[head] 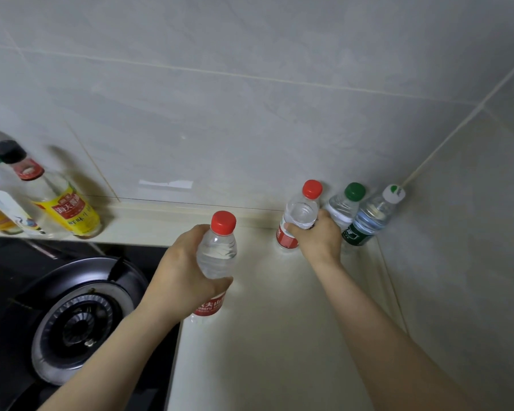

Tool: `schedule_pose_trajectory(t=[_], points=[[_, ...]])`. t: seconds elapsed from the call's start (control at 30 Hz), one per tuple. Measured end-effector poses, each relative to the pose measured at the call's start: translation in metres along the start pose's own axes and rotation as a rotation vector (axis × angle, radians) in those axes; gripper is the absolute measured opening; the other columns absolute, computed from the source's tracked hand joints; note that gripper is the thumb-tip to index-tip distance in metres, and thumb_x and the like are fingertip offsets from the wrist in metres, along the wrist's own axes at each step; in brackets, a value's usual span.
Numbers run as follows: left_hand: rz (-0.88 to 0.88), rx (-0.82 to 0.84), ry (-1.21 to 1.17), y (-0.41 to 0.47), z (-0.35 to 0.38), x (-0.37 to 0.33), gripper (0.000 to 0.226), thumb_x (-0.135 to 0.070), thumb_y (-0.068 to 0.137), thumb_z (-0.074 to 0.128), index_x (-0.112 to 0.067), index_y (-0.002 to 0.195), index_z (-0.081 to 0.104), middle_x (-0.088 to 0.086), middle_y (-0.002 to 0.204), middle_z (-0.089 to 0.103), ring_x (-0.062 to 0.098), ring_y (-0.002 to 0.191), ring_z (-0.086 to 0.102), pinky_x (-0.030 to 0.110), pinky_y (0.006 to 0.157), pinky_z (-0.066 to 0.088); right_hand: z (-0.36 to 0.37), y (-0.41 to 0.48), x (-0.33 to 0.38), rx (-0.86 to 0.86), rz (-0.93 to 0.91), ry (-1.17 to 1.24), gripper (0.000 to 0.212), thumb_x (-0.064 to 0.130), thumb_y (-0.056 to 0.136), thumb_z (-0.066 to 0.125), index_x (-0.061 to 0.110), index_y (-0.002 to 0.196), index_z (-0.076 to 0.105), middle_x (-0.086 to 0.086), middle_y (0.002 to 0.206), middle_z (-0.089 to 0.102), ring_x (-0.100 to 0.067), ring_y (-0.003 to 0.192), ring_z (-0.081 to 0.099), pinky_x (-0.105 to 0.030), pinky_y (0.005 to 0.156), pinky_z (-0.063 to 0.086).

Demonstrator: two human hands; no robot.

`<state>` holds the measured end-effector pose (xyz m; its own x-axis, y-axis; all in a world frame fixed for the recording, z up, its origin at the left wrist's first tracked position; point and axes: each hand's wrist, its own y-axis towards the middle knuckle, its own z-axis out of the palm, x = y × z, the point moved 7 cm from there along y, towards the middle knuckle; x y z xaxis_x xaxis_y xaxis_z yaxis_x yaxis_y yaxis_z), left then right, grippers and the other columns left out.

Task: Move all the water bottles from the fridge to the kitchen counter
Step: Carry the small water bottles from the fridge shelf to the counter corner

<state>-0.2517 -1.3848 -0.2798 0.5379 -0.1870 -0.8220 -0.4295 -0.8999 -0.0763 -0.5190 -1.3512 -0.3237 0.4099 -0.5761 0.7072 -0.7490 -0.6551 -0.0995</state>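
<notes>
Setting down on the desk [264,345], I have my left grip [181,274] clamped on the near bottle [217,253], right grip [319,241] on the far bottle [300,210]; next, release both upright.

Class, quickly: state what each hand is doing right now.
Left hand: grips the near red-capped bottle.
Right hand: grips the far red-capped bottle.

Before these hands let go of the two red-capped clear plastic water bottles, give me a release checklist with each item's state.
1. Left hand grips the near red-capped clear plastic bottle: ok.
2. Right hand grips the far red-capped bottle: ok.
3. Far bottle set next to the green-capped bottle: ok.
4. Near bottle's base flat on the cream counter: cannot tell.
5. Near bottle away from the black gas stove: not ok, it is right at the counter's edge beside it.
</notes>
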Motion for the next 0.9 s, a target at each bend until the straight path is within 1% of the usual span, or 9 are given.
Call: schedule_pose_trajectory(t=[0.1,0.27,0.37,0.47,0.6,0.7,0.8,0.9], points=[[0.012,-0.008,-0.014,0.014,0.003,-0.001,0.055,-0.018,0.061,0.082,-0.031,0.105,0.052,-0.008,0.098,0.061,0.012,0.090,0.061,0.030,0.075,0.052,0.001,-0.003,0.002,-0.030,-0.042,0.005,0.055,0.035,0.071,0.081,0.008,0.112,0.057,-0.008,0.103,0.070,-0.030,0.096,0.064,-0.035,0.080,0.049],[0.042,-0.048,-0.061,0.044,0.015,-0.009,0.054,-0.015,0.062,0.082,-0.028,0.103,0.050,-0.006,0.099,0.058,0.010,0.090,0.059,0.026,0.073,0.049,0.001,-0.002,0.002,-0.033,-0.056,-0.026,0.054,0.035,0.073,0.080,0.007,0.112,0.055,-0.011,0.100,0.069,-0.033,0.094,0.064,-0.034,0.075,0.048],[0.071,-0.061,-0.074,0.063,0.026,-0.014,0.050,-0.015,0.063,0.081,-0.024,0.101,0.050,-0.003,0.096,0.058,0.011,0.087,0.059,0.031,0.072,0.052,0.000,-0.001,0.003,-0.030,-0.072,-0.046,0.056,0.036,0.074,0.079,0.007,0.115,0.054,-0.012,0.104,0.069,-0.033,0.097,0.064,-0.038,0.080,0.051],[0.112,-0.062,-0.039,0.080,0.035,-0.020,0.046,-0.016,0.063,0.080,-0.019,0.099,0.050,-0.001,0.093,0.058,0.015,0.083,0.059,0.037,0.072,0.053,-0.001,-0.001,0.004,-0.021,-0.083,-0.056,0.055,0.034,0.076,0.078,0.004,0.116,0.054,-0.014,0.107,0.068,-0.034,0.100,0.063,-0.033,0.077,0.046],[0.153,-0.058,-0.021,0.096,0.046,-0.022,0.047,-0.014,0.065,0.078,-0.019,0.102,0.051,-0.001,0.093,0.059,0.019,0.084,0.058,0.035,0.071,0.051,-0.001,-0.001,0.004,-0.020,-0.102,-0.058,0.056,0.033,0.078,0.077,0.003,0.118,0.053,-0.015,0.108,0.068,-0.033,0.101,0.062,-0.030,0.074,0.042],[0.200,-0.045,0.021,0.104,0.052,-0.023,0.048,-0.014,0.065,0.078,-0.018,0.105,0.052,-0.001,0.092,0.061,0.021,0.084,0.058,0.039,0.073,0.052,-0.001,-0.001,0.003,-0.024,-0.106,-0.062,0.055,0.033,0.078,0.077,0.003,0.117,0.053,-0.014,0.107,0.068,-0.032,0.101,0.062,-0.027,0.071,0.038],[0.212,-0.056,0.016,0.111,0.054,-0.024,0.044,-0.015,0.065,0.077,-0.017,0.102,0.053,0.000,0.089,0.062,0.022,0.082,0.059,0.042,0.071,0.053,-0.001,-0.002,0.003,-0.031,-0.123,-0.062,0.057,0.033,0.079,0.077,0.002,0.120,0.052,-0.015,0.108,0.068,-0.032,0.101,0.062,-0.028,0.072,0.040],[0.208,-0.062,-0.015,0.116,0.057,-0.025,0.045,-0.014,0.065,0.077,-0.019,0.102,0.053,-0.003,0.090,0.062,0.019,0.081,0.060,0.038,0.070,0.053,-0.001,-0.001,0.003,-0.033,-0.130,-0.057,0.057,0.032,0.079,0.077,0.002,0.121,0.052,-0.015,0.109,0.068,-0.032,0.102,0.062,-0.030,0.077,0.043]])
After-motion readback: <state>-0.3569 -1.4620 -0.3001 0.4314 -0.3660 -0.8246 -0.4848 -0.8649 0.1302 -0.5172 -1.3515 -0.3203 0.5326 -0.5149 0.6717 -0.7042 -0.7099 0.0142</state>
